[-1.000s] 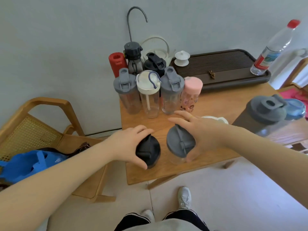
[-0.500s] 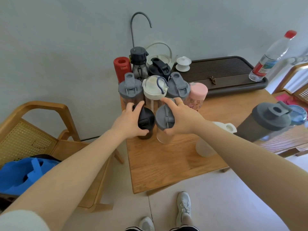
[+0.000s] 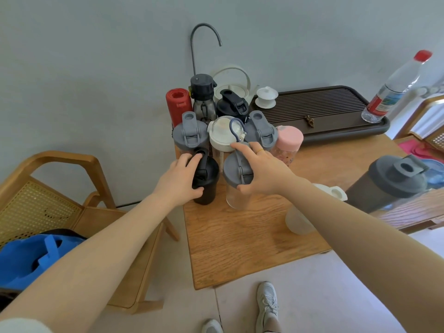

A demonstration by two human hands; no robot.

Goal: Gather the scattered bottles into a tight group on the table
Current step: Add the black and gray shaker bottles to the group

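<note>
Fingers of the left hand (image 3: 179,181) wrap the black bottle (image 3: 205,180); right hand (image 3: 260,169) spans the grey lid of the clear bottle (image 3: 236,181), thumb under its rim; a second ago both bottles stood near the table's (image 3: 240,241) front edge, now they sit just beside the cluster (image 3: 223,131) at the back, so two strays have nearly joined; both forearms reach forward, nearly straight; a grey-lidded shaker (image 3: 391,183) waits well apart on the right.

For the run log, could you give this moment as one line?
left hand: grips black bottle | right hand: grips grey-lidded bottle | both beside cluster
</note>
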